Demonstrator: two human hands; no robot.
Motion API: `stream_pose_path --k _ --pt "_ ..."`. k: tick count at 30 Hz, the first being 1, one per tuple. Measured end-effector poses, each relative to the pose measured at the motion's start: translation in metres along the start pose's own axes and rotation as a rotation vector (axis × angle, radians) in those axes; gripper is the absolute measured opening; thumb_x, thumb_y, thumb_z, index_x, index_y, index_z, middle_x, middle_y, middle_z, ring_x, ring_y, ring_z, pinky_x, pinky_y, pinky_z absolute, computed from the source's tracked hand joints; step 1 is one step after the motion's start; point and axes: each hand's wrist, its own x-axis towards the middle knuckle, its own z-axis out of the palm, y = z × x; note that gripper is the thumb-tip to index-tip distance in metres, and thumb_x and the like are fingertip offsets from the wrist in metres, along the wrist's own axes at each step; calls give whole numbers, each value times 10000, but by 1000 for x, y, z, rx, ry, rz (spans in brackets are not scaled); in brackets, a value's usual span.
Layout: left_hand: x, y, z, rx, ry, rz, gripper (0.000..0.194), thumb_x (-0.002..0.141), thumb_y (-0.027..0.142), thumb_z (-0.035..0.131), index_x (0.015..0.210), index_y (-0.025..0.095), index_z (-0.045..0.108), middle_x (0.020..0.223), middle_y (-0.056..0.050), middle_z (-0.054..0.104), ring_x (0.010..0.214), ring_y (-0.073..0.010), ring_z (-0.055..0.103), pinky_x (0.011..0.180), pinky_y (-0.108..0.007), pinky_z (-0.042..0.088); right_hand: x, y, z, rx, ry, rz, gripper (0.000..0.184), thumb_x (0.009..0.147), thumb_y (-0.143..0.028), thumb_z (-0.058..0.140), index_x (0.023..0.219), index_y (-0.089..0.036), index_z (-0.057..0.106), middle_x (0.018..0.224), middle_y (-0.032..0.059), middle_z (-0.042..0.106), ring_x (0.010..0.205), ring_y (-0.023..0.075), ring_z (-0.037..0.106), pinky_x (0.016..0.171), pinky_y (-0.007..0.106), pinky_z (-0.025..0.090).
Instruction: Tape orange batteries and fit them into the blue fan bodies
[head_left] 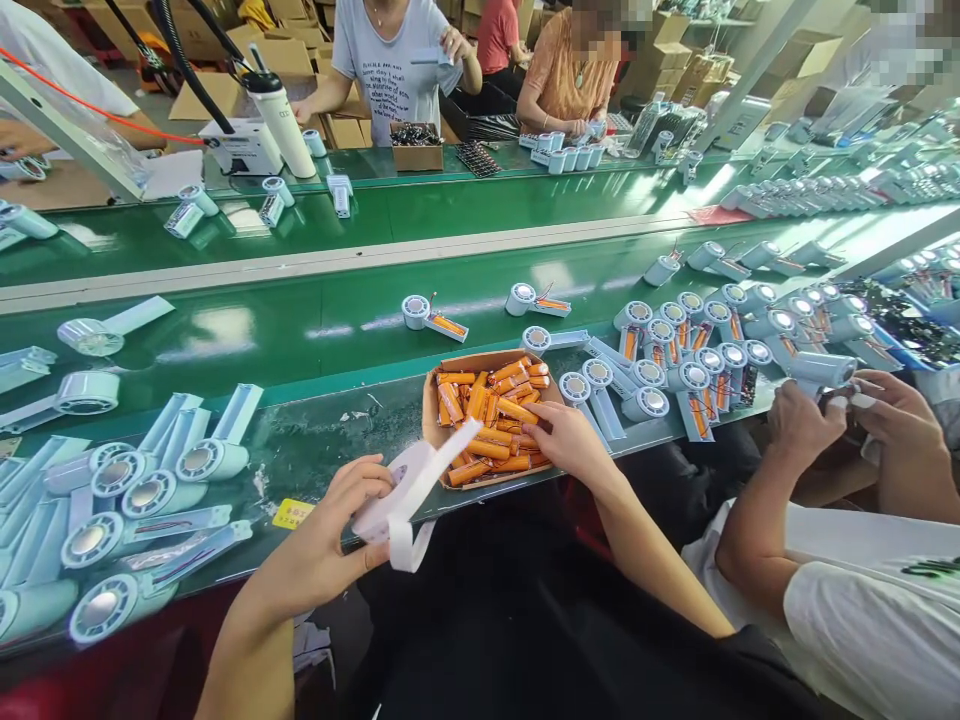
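My left hand (330, 535) is closed around a pale handheld fan housing (409, 490), held over the near edge of the green bench, its handle pointing up toward the box. My right hand (568, 437) reaches into a shallow cardboard box (430, 400) full of orange cylindrical batteries (487, 412), fingers pinched on one orange battery at the box's right side.
Several pale fan housings (142, 495) lie at my left on the bench, and more with batteries fitted (690, 365) lie to the right. A co-worker's hands (840, 420) at right hold another fan. Fan parts ride the green conveyor (360, 320); other people sit across it.
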Motion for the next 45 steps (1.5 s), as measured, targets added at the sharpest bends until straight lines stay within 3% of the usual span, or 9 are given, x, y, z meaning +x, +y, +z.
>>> stream_pose_path --k 3,6,10,13,18,24,31,36,45 --pt "-6 -2 13 -31 72 -37 428 1026 418 630 1423 266 578 1468 -170 594 1511 -367 494 1080 -444 599 -5 0 -5 543 11 68 456 878 -497 786 1221 -199 820 1008 86 825 952 291 763 875 403 613" --pt "1 0 27 42 217 18 299 1053 341 591 1345 278 599 1393 -138 621 1521 -341 477 1124 -455 569 -10 -9 -14 982 -97 42 532 741 -513 935 1170 -224 813 1118 87 819 1007 263 762 925 393 618" --pt "18 7 33 269 330 151 283 1025 268 647 1306 248 613 1270 -122 657 1478 -360 471 1163 -534 521 -10 -32 -21 1146 -314 -25 473 743 -392 965 1140 -208 787 1018 66 793 860 203 754 850 350 624" --pt "25 12 31 394 354 203 301 1004 202 655 1302 211 621 1238 -135 666 1443 -395 467 1163 -601 496 -9 -47 -21 1231 -285 -56 565 739 -318 966 1256 -264 744 1049 31 756 858 173 724 826 311 615" --pt "26 18 28 474 359 246 313 975 146 650 1286 182 633 1207 -150 675 1401 -428 475 1111 -631 524 -7 -57 -19 1083 -194 -100 395 913 -540 808 1164 -235 794 1093 70 753 985 216 716 943 378 616" --pt "27 19 29 555 368 277 342 934 106 684 1263 191 654 1170 -129 697 1365 -417 510 1112 -630 541 -5 -52 -14 761 81 -208 392 792 -505 923 1096 -270 842 1150 62 802 1129 288 736 1111 495 565" --pt "29 20 27 599 372 302 341 926 56 672 1246 176 677 1155 -121 716 1316 -399 544 1078 -625 582 -16 -53 -12 893 -210 63 588 719 -472 971 1187 -207 733 1031 71 847 1017 299 817 966 481 675" --pt "31 26 25 619 342 325 376 889 -4 675 1220 167 721 1157 -113 736 1398 -400 479 1056 -514 636 -13 -62 -5 898 -257 28 528 710 -446 966 1136 -200 775 1122 77 835 1088 296 807 1010 462 671" --pt "33 31 10 723 146 435 564 823 -72 626 1298 200 761 1336 -49 747 1517 -332 436 1230 -436 541 7 -59 -15 752 -503 -22 445 758 -471 940 1041 -173 770 937 47 823 1018 292 790 909 409 674"
